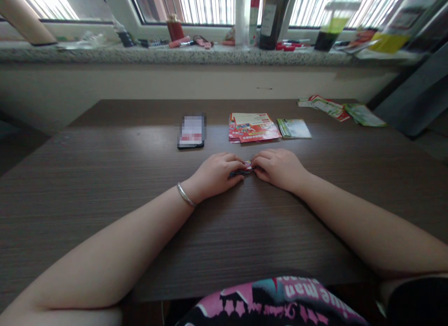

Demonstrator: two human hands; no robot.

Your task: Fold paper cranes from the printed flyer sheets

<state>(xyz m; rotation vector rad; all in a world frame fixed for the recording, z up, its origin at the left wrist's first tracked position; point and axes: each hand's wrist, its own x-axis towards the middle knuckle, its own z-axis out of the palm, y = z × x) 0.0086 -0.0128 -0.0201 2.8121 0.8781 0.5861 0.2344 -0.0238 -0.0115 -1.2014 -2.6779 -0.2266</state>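
Between my two hands is a small piece of printed paper [248,166], coloured red, white and dark, apparently folded, just above or on the brown table [224,242]. My left hand [221,173], with a silver bangle [185,194] at the wrist, is closed on its left end. On the right end, my right hand [280,168] pinches it with thumb and fingers. The fingers cover most of the paper, so its full shape is hidden. Just beyond my hands lies a stack of red and cream printed leaflets [254,128].
Behind my left hand lies a phone [192,131] with a blurred screen. Green-and-white leaflets [294,129] rest beside the red stack, and more leaflets [329,107] lie at the far right. Bottles [271,22] and small items line the granite windowsill [210,56].
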